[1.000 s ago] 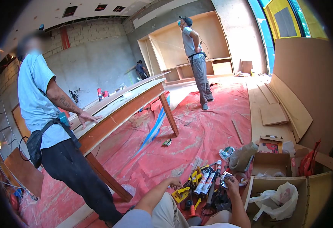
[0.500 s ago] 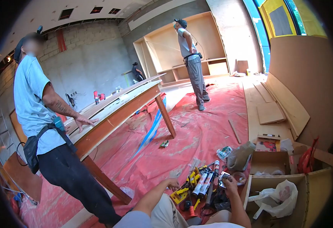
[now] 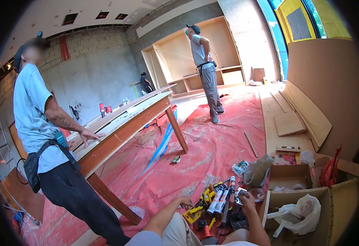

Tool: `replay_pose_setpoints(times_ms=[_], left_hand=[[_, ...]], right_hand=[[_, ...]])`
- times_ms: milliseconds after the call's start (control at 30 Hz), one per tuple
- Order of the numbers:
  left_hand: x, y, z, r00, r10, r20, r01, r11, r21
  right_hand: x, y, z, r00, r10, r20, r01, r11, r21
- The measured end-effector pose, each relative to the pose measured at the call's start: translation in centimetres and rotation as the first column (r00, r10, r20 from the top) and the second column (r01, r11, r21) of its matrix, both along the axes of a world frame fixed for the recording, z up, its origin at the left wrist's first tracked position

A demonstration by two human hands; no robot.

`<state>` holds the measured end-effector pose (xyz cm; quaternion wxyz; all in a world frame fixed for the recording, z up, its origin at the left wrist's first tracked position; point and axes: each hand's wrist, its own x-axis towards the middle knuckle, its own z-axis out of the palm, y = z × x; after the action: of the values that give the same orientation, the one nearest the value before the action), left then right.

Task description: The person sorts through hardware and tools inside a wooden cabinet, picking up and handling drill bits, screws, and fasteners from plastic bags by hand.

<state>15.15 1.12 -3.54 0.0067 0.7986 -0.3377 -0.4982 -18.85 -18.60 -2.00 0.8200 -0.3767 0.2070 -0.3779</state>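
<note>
My right hand (image 3: 247,199) is closed on a small silvery object (image 3: 240,194) whose details are too small to tell. Beside the yellow tools, my left hand (image 3: 184,201) hangs with bent fingers; whether it holds anything does not show. A yellow tool or case (image 3: 192,215) lies just below it. Between my hands are white sealant tubes (image 3: 217,201) in a pile with yellow-handled tools and a dark bar. An orange-handled tool (image 3: 206,230) is near my legs.
A co-worker stands at left, one hand on a long wooden table (image 3: 126,133). Another stands farther back on the red sheeting (image 3: 212,143). At right are an open cardboard box (image 3: 289,176), a wooden crate (image 3: 331,213) with a white plastic bag (image 3: 300,215), and wooden boards (image 3: 288,123).
The view has shifted slightly, moving the background a little left. My hands stay in nearly the same places over the tools. The co-worker at left has turned the head slightly.
</note>
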Motion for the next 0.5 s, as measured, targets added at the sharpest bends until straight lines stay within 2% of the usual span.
replay_pose_setpoints(times_ms=[67, 333, 500], left_hand=[[-1.0, 0.3, 1.4, 1.000, 0.004, -0.004, -0.004, 0.999, -0.041], [-0.5, 0.0, 0.4, 1.000, -0.019, 0.005, 0.020, 1.000, -0.004], [-0.6, 0.1, 0.6, 1.000, -0.018, -0.002, 0.018, 1.000, -0.006]], right_hand=[[0.1, 0.1, 0.4, 1.000, 0.001, 0.010, -0.001, 1.000, -0.008], [0.4, -0.2, -0.7, 0.999, -0.005, 0.051, 0.004, 1.000, 0.019], [0.6, -0.6, -1.6, 1.000, 0.008, 0.015, -0.007, 1.000, -0.003]])
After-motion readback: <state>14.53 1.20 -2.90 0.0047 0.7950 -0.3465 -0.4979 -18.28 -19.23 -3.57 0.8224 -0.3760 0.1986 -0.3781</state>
